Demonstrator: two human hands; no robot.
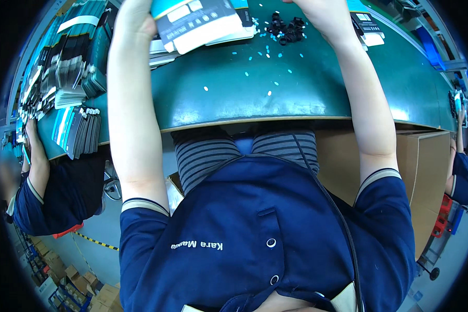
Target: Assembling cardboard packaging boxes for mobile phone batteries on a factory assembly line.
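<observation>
At the top edge, my left hand (134, 20) is closed at the left side of a flat blue, grey and white printed carton (197, 26), its thumb by the carton's edge. The carton tilts above a stack of similar flat cartons (164, 60), and part of it runs out of the picture. My right hand (320, 13) reaches to the top edge, right of a pile of small black plastic parts (286, 28). Its fingers are mostly cut off, so what it holds cannot be made out. Small white and light-blue oval bits (269, 93) lie scattered on the green tabletop (234, 99).
Tall stacks of flat cartons (80, 62) crowd the table's left, with a smaller bundle (78, 132) near its edge. More cartons (368, 26) lie beyond my right forearm. A large cardboard box (421, 171) stands below the table at right. Other people (62, 192) sit at both sides.
</observation>
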